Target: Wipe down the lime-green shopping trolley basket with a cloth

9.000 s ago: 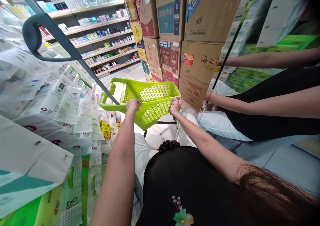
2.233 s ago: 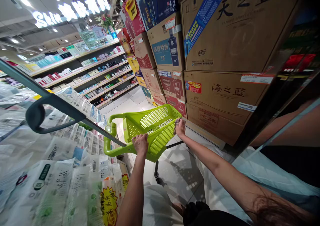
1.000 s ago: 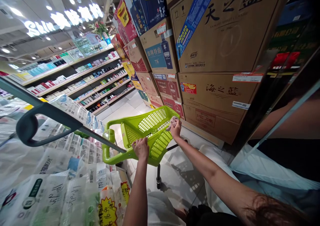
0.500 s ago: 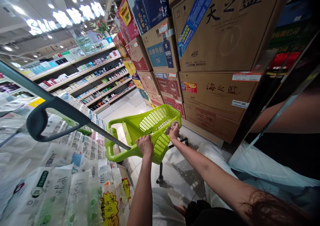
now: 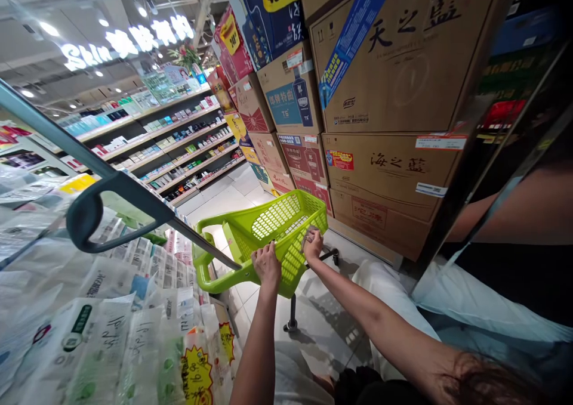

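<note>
A lime-green plastic shopping basket cart (image 5: 233, 241) on dark legs with casters stands in front of me, with a long grey handle (image 5: 120, 196) slanting up to the left. My left hand (image 5: 267, 263) is closed over the basket's near rim, close to where the handle joins. With closed fingers, my right hand (image 5: 313, 244) presses a crumpled greyish-brown cloth (image 5: 308, 235) against the outer side of the basket, near its far right end. The inside of the basket shows slotted walls. Part of the cloth is hidden by my fingers.
Stacked cardboard cartons (image 5: 385, 166) rise directly behind and right of the cart. Plastic-wrapped packs (image 5: 98, 333) with yellow price signs fill the left side. Product shelves (image 5: 170, 142) line the back beyond the tiled floor. A mirror-like surface (image 5: 505, 214) is at the right.
The right hand and cloth have slid slightly down along the basket's side. The left hand stays on the rim. The whole view has shifted a little, with cart and handle appearing farther right.
</note>
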{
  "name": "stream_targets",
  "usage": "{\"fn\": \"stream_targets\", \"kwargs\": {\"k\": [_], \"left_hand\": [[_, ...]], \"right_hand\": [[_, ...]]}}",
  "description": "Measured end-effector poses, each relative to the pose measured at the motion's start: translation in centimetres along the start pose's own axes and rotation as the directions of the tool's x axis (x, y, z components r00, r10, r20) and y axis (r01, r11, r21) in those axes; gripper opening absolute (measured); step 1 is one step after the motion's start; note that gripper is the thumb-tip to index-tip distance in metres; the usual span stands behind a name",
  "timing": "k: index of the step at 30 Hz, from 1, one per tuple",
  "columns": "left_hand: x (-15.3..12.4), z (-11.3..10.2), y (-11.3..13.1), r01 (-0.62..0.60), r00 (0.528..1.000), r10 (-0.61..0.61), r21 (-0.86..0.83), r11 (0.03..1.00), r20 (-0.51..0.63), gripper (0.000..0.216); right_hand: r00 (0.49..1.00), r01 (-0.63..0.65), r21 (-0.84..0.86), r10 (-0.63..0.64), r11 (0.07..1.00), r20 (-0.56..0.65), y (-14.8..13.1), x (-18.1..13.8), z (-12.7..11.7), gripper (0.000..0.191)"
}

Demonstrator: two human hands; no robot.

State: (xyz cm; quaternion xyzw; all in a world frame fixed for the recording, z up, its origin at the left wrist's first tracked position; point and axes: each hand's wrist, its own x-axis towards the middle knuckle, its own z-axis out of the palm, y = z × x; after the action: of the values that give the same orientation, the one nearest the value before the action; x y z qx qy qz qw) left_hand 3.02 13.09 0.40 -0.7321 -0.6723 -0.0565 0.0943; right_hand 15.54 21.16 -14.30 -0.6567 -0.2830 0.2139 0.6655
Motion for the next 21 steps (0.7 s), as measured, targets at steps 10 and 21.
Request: {"fn": "stream_targets", "kwargs": {"k": [10,21], "left_hand": [[-1.4,-0.9,-0.4,0.024,0.999,-0.022,0.044,0.999,-0.045,0.06],[-2.8,-0.5,-1.6,-0.127,0.985,0.114,-0.099,0.987,-0.129,0.049]], "right_hand": [[0.996,0.007,-0.003,-0.007,1.0,0.088,0.4,-1.0,-0.2,0.018],[0.992,-0.042,-0.008,0.043,0.999,0.118,0.8,-3.2,-0.8,0.023]]}}
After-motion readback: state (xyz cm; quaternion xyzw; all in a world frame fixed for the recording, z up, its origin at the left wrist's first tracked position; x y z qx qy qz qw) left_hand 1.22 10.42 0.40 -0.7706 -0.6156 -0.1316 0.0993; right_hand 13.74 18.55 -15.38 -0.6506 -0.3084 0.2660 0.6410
